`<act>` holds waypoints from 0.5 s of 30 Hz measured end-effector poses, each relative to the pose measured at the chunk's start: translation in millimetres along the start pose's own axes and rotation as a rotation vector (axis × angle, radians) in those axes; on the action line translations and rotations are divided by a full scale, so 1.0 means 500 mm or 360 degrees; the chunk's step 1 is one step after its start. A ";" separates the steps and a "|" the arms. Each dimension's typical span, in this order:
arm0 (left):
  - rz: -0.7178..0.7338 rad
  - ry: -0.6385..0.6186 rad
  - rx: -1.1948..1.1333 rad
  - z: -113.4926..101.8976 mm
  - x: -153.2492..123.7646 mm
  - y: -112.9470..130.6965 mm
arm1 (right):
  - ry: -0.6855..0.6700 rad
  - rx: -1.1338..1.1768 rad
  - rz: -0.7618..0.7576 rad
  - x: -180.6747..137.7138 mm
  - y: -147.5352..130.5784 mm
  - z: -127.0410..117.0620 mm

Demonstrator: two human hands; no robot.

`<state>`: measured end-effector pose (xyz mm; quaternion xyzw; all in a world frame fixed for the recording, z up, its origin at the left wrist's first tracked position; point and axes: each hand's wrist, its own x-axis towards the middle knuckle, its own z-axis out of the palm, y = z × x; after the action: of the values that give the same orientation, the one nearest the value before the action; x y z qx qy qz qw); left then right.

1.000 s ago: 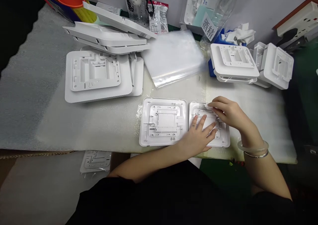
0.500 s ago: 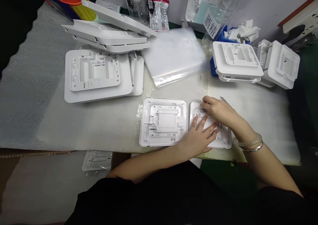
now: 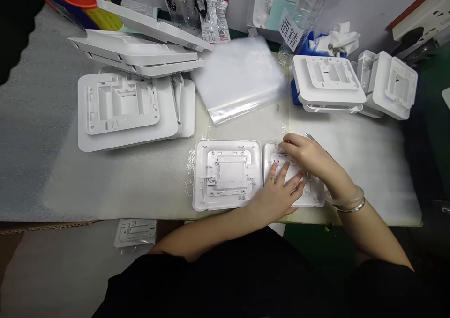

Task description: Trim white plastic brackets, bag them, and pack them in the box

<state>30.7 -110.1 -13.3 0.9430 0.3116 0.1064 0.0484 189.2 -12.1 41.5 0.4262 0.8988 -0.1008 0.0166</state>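
Two white plastic panels lie side by side near the table's front edge, hollow inner faces up. My left hand [image 3: 279,194] rests with spread fingers on the right-hand panel [image 3: 318,196], covering part of its middle. Bent over the upper left part of that panel is my right hand [image 3: 311,156], its fingers drawn together; whatever is between the fingertips is hidden. A thin, pointed metal tool [image 3: 312,138] shows behind this hand, and I cannot tell whether it is held or lies on the table. The left-hand panel [image 3: 230,175] has a few tiny clear pieces near its lower edge.
White plastic housings [image 3: 126,140] are stacked at the left, and more housings [image 3: 330,98] stand at the right by a blue box [image 3: 295,93]. Between them lie clear plastic bags [image 3: 239,74]. A labelled bottle [image 3: 298,23] and a snack packet [image 3: 215,20] are at the back.
The view has shifted slightly, so most things appear a little farther left. Both hands stay on the right-hand panel in nearly the same pose.
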 end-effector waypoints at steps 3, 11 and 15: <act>-0.0004 -0.0028 -0.0025 -0.002 0.001 -0.001 | -0.0221 -0.0051 -0.0008 0.018 -0.001 0.001; -0.0022 -0.0031 -0.0047 -0.004 -0.002 -0.003 | -0.0522 -0.0151 0.0204 0.035 -0.011 -0.004; -0.0007 -0.0006 -0.0062 -0.002 -0.002 -0.003 | -0.0636 -0.0322 0.0278 0.047 -0.030 -0.017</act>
<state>28.9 -109.3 -12.9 0.9414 0.3114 0.1105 0.0675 163.2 -1.7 49.4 0.4700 0.8430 -0.0907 0.2454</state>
